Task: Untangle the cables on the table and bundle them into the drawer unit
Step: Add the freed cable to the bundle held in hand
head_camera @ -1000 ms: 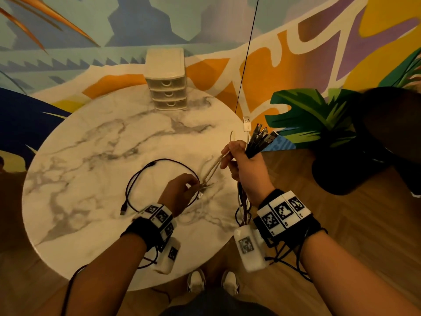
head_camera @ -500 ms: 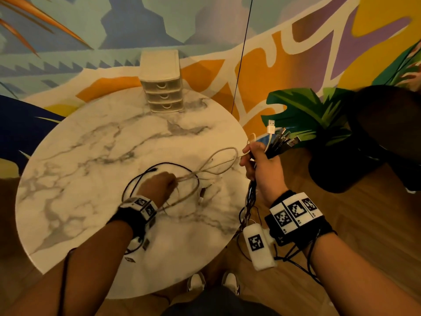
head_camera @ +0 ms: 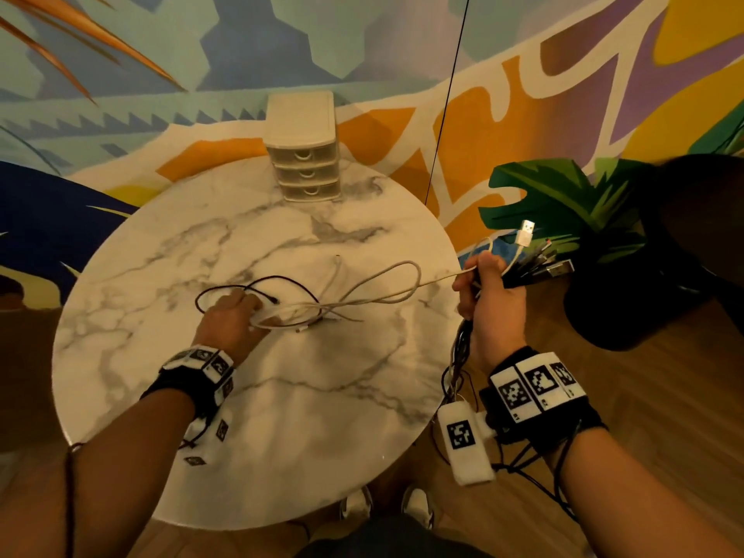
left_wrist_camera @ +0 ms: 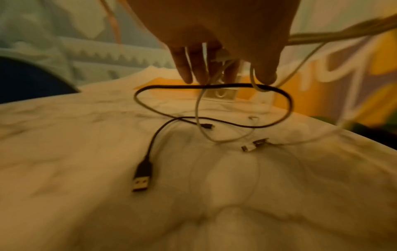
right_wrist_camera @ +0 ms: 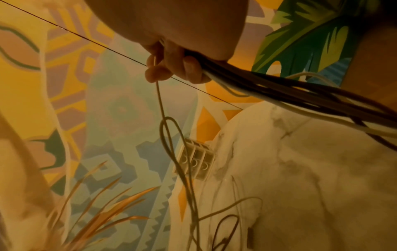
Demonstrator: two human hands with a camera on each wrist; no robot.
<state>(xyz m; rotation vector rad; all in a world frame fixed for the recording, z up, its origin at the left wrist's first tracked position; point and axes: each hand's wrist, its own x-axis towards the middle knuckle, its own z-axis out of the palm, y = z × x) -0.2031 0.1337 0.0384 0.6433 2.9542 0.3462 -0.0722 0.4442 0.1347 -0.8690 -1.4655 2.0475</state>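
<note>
From the head view, a round marble tabletop point(head_camera: 169, 275) carries a small drawer unit point(head_camera: 302, 149) at its far edge, all three drawers closed. The left hand point(head_camera: 233, 318) is low over the middle of the tabletop, its fingers curled into a tangle of a white cable point(head_camera: 386, 285) and a black cable point(head_camera: 290, 281). The white cable loops once and runs taut to the right hand point(head_camera: 493, 304), which is past the tabletop's right edge. That hand's fingers are clamped on a bunch of cables point(head_camera: 535, 267) whose plugs fan out past the thumb, a white plug point(head_camera: 526, 233) uppermost; the rest of the bunch hangs below the fist.

In the left wrist view, the left hand point(left_wrist_camera: 221, 34) has its fingers point(left_wrist_camera: 182, 66) pointing down and hooked through white cable strands point(left_wrist_camera: 200, 108). A loop of the black cable point(left_wrist_camera: 214, 86) hangs right at the fingertips; whether they grip it cannot be told. Its black plug point(left_wrist_camera: 141, 178) lies flat on the tabletop point(left_wrist_camera: 64, 152), and small connectors point(left_wrist_camera: 254, 144) lie to the right.

In the right wrist view, the right hand point(right_wrist_camera: 171, 34) pinches the white cable point(right_wrist_camera: 161, 105) between thumb and forefinger, while the other fingers point(right_wrist_camera: 191, 68) grip the bunch of cables point(right_wrist_camera: 290, 91). The drawer unit point(right_wrist_camera: 195, 161) shows beyond, on the tabletop point(right_wrist_camera: 311, 169).
</note>
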